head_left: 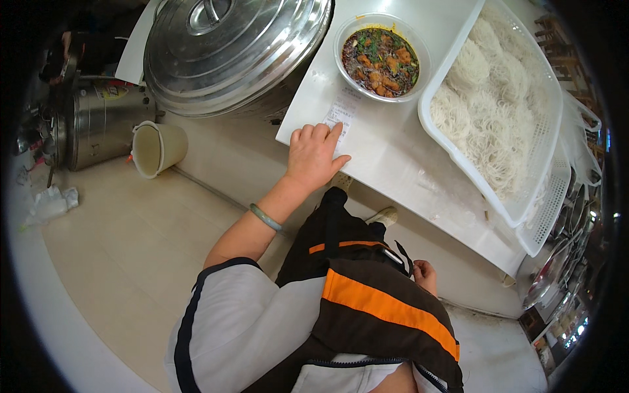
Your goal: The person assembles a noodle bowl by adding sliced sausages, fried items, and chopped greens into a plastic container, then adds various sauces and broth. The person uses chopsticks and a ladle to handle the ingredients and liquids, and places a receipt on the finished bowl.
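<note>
My left hand (pixel 316 156) lies over a printed paper slip (pixel 344 108) on the white table (pixel 386 150). Its index finger reaches forward onto the paper and its thumb is spread away. Just beyond the slip stands a round clear plastic bowl (pixel 422 62) of dark red broth with brown meat chunks and chopped greens. My right hand (pixel 426 276) hangs low beside my dark apron (pixel 380 304), short of the table edge. Its fingers are curled, and the apron and body partly hide it; whatever it may hold is not visible.
A white plastic basket (pixel 458 154) of thin white noodles takes up the table's right side, above another perforated basket (pixel 547 209). A large lidded steel pot (pixel 249 52) stands at the left. On the floor are a cream bucket (pixel 170 145) and a steel drum (pixel 108 124).
</note>
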A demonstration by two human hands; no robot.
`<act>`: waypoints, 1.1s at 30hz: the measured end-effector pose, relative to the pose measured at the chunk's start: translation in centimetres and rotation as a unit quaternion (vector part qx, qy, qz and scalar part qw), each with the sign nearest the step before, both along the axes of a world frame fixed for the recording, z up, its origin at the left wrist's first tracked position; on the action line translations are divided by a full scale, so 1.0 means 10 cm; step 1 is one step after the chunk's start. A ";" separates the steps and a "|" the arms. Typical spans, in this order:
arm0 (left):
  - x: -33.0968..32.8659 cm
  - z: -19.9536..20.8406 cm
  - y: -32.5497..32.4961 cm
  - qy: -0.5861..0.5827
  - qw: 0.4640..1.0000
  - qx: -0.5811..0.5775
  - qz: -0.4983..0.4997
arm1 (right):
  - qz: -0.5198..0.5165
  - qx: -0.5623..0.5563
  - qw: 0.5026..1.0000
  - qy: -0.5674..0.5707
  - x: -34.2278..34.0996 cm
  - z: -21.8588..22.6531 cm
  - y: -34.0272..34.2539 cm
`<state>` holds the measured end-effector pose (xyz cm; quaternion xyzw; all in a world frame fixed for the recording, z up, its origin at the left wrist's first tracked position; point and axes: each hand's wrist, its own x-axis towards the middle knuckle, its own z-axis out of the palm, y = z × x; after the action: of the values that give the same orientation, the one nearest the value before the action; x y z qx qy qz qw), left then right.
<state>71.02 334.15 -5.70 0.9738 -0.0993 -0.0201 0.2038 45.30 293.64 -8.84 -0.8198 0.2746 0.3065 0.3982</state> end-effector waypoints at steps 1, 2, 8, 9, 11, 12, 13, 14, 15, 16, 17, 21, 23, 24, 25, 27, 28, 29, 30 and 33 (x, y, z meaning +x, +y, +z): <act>0.00 0.01 0.00 -0.008 1.000 -0.002 -0.004 | -0.002 0.003 1.000 -0.002 0.00 -0.01 -0.01; 0.00 0.01 0.00 -0.009 1.000 -0.003 -0.007 | -0.008 0.014 1.000 -0.006 0.00 -0.02 -0.01; 0.04 0.05 -0.01 0.010 1.000 0.015 -0.006 | -0.007 0.002 1.000 0.014 0.04 -0.01 -0.03; 0.07 0.05 -0.02 0.013 1.000 0.019 0.001 | -0.003 0.005 1.000 0.010 0.05 0.00 -0.03; 0.13 0.04 -0.04 0.031 0.999 0.015 0.022 | -0.015 0.019 1.000 0.012 0.07 0.01 -0.03; 0.16 0.03 -0.04 0.041 0.998 0.007 0.036 | -0.007 0.010 1.000 0.012 0.08 0.02 -0.03; 0.19 0.03 -0.04 0.043 0.999 0.015 0.030 | -0.006 0.004 1.000 0.018 0.09 0.03 -0.02; 0.21 0.02 -0.04 0.045 0.999 0.016 0.026 | -0.009 0.001 1.000 0.024 0.10 0.04 -0.02; 0.23 0.02 -0.04 0.046 0.999 0.018 0.022 | -0.001 -0.004 1.000 0.025 0.10 0.05 -0.01; 0.23 0.03 -0.04 0.052 0.998 0.021 0.019 | 0.004 -0.006 1.000 0.026 0.11 0.06 0.00; 0.23 0.03 -0.05 0.059 0.998 0.024 0.016 | 0.003 -0.007 1.000 0.027 0.11 0.07 0.01; 0.20 0.06 -0.05 0.070 0.997 0.043 0.007 | -0.006 -0.002 0.999 0.033 0.11 0.07 0.02; 0.20 0.06 -0.06 0.068 0.997 0.042 0.000 | -0.011 0.006 0.999 0.029 0.11 0.06 0.00; 0.20 0.06 -0.05 0.070 0.997 0.043 -0.003 | -0.004 0.002 1.000 0.021 0.10 0.05 -0.01; 0.19 0.06 -0.05 0.065 0.997 0.041 -0.010 | -0.001 0.001 1.000 0.016 0.11 0.03 -0.02; 0.19 0.06 -0.05 0.060 0.997 0.041 -0.022 | -0.001 0.001 1.000 0.003 0.11 0.01 -0.05; 0.18 0.06 -0.05 0.059 0.997 0.044 -0.025 | -0.003 0.002 1.000 -0.005 0.11 0.00 -0.06; 0.18 0.06 -0.05 0.054 0.997 0.048 -0.028 | -0.012 0.008 1.000 -0.011 0.11 0.00 -0.08; 0.17 0.05 -0.05 0.050 0.997 0.053 -0.031 | -0.011 0.008 1.000 -0.010 0.11 -0.01 -0.08; 0.11 0.05 -0.03 0.042 0.997 0.051 -0.032 | -0.019 0.013 1.000 0.000 0.09 -0.02 -0.10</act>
<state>72.12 333.82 -5.22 0.9775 -0.1205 -0.0725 0.1572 46.25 292.66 -9.02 -0.8091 0.2867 0.3026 0.4143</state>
